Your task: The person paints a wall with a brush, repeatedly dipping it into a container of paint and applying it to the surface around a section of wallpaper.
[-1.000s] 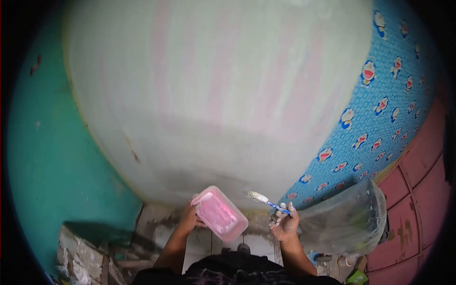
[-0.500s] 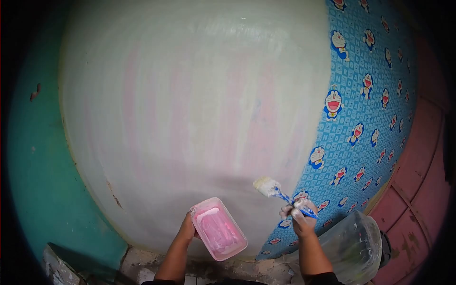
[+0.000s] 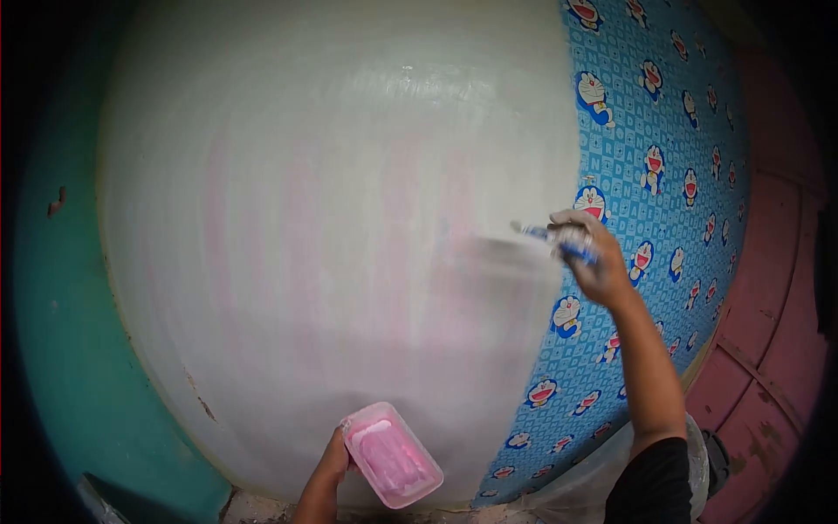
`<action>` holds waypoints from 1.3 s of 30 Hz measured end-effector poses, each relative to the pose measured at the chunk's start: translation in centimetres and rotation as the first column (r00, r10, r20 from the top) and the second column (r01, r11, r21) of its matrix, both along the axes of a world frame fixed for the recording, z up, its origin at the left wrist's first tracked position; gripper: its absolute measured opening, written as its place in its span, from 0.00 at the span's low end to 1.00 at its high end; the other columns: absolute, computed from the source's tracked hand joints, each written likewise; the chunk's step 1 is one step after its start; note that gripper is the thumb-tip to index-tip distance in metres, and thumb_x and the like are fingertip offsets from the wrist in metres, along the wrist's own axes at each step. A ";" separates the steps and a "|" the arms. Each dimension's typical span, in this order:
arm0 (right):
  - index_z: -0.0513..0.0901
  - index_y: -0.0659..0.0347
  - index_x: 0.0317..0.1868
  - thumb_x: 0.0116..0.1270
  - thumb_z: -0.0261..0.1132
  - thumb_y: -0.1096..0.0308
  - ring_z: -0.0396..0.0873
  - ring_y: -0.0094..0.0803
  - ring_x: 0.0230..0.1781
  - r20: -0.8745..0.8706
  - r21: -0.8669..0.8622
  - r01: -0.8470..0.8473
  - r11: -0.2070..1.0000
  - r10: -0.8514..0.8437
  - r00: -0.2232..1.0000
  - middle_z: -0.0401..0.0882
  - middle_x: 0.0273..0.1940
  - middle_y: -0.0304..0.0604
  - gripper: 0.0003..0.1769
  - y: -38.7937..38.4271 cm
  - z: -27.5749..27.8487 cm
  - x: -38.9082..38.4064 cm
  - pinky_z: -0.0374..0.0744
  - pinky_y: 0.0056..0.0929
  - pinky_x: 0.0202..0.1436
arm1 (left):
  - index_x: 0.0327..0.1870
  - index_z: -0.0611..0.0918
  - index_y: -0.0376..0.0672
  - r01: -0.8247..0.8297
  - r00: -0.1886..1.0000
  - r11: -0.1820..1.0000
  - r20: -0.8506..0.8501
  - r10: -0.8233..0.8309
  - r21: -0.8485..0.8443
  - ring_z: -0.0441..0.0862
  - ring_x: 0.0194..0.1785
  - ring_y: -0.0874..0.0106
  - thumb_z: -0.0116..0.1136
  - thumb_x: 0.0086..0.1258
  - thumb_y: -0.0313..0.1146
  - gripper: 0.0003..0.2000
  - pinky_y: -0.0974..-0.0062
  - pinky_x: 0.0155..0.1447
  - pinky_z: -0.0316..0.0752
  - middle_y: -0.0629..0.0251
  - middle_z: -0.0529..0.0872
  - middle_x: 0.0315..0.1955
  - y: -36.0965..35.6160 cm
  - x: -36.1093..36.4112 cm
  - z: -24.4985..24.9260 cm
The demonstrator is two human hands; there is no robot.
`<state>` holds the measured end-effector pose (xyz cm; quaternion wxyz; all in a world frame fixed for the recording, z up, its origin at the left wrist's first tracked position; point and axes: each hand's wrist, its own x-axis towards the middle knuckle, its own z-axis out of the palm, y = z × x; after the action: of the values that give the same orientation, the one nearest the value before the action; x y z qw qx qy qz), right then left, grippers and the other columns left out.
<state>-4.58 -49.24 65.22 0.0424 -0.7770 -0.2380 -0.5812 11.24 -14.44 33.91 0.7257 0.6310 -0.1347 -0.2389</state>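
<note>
My left hand (image 3: 337, 458) holds a plastic tub (image 3: 422, 447) by its left side, low in front of the wall. Pinkish-white paint lies in the tub and coats its inside. Raised higher on the right, my right hand (image 3: 601, 262) is closed around the blue handle of a paintbrush (image 3: 536, 232). The brush points left and is blurred, its bristle end close to the white wall (image 3: 349, 262). Pale pink vertical bands show through the white coat, and a wet sheen glints near the top. White smears cover the fingers of my right hand.
Blue cartoon wallpaper (image 3: 685, 223) borders the white area on the right, behind my right forearm. A green wall (image 3: 52, 349) stands at left, a worn pink panel (image 3: 777, 349) at far right. Clear plastic sheeting (image 3: 585, 476) sits at the lower right, above a rough floor (image 3: 253, 508).
My right hand has risen with the paintbrush from low by the wallpaper to mid-height at the white wall. The tub appears slightly lower in view, still in my left hand.
</note>
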 end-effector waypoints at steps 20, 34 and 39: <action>0.80 0.62 0.49 0.64 0.61 0.72 0.78 0.27 0.45 0.202 0.211 -0.131 0.969 0.088 0.975 0.82 0.46 0.41 0.13 -6.5 24.2 8.5 0.75 0.26 0.52 | 0.54 0.74 0.42 -0.299 0.950 0.898 -0.014 0.311 -0.321 0.79 0.49 0.62 0.41 0.67 0.52 0.25 0.65 0.51 0.76 0.59 0.80 0.47 5.5 2.4 -5.0; 0.80 0.59 0.37 0.57 0.61 0.74 0.81 0.39 0.36 -0.708 -0.125 -0.036 0.992 -0.064 0.703 0.83 0.36 0.46 0.07 -3.6 2.2 5.0 0.77 0.32 0.42 | 0.58 0.72 0.41 -0.270 0.963 0.932 -0.073 0.260 -0.240 0.78 0.52 0.62 0.40 0.68 0.52 0.26 0.62 0.54 0.75 0.58 0.79 0.49 3.2 -0.4 -8.2; 0.81 0.63 0.40 0.60 0.62 0.70 0.80 0.30 0.36 -0.230 -0.019 0.236 0.972 -0.234 0.945 0.83 0.37 0.46 0.09 -7.4 18.4 7.1 0.76 0.29 0.45 | 0.60 0.71 0.42 -0.190 0.980 0.973 -0.091 0.178 -0.135 0.78 0.51 0.63 0.41 0.69 0.57 0.29 0.64 0.43 0.81 0.56 0.77 0.52 1.7 -1.6 -10.9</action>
<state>2.47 -56.69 83.67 0.0036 -0.8618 -0.1348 -0.4890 9.66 -12.79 22.98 0.7926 0.5775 -0.0639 -0.1848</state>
